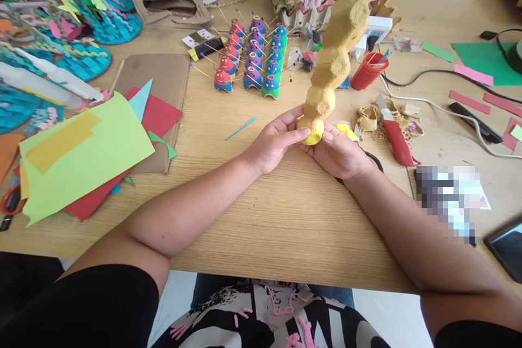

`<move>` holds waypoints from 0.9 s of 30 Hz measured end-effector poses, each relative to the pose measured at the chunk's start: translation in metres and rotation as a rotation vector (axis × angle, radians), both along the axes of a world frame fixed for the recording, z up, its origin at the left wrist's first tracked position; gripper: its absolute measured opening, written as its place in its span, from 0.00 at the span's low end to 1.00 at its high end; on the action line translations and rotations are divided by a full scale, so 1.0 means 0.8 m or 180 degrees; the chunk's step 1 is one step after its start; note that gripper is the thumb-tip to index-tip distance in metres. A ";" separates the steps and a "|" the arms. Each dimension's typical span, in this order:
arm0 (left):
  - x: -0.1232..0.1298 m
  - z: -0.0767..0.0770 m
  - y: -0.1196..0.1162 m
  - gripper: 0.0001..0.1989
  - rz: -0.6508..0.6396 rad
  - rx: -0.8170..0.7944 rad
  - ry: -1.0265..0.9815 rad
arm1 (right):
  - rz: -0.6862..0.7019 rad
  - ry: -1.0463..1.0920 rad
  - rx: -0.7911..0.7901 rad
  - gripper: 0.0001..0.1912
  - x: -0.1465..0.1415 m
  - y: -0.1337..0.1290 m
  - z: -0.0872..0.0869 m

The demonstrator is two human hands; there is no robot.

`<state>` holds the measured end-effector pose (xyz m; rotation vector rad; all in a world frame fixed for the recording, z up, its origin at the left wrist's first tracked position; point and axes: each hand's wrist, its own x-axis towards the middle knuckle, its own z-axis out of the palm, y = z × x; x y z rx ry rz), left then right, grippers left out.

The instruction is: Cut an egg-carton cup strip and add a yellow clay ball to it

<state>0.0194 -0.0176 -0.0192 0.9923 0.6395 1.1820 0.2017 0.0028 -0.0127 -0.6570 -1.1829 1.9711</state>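
Note:
A long bumpy strip of yellowish egg carton (326, 68) stands tilted up and away from me, its top cut off by the picture's edge. My left hand (274, 144) pinches its near end from the left, thumb on a bright yellow patch (312, 137). From the right, my right hand (340, 153) has its fingers closed on the same end. Whether that patch is paint or soft clay, I cannot tell. Just behind my right hand lies another bright yellow piece (346, 130), partly hidden.
Painted egg-cup caterpillars (253, 60) with pins stand ahead. A red-handled knife (395, 136) lies right among carton scraps, near a red cup (369, 72) and a white cable (432, 103). Coloured paper (89, 152) covers cardboard at left. A thin blue stick (240, 128) rests on the table.

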 end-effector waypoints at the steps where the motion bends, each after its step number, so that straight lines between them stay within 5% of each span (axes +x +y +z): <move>1: 0.001 0.001 0.000 0.31 -0.0002 0.0045 0.0008 | -0.0008 -0.0011 0.0003 0.23 0.000 0.000 0.000; 15: 0.002 -0.005 0.002 0.24 -0.0018 0.0489 0.0059 | 0.0020 0.0016 0.0103 0.20 -0.005 0.001 0.001; 27: 0.003 -0.004 0.000 0.27 0.0008 0.0258 -0.0069 | 0.0031 0.0096 0.0036 0.19 -0.003 0.000 0.000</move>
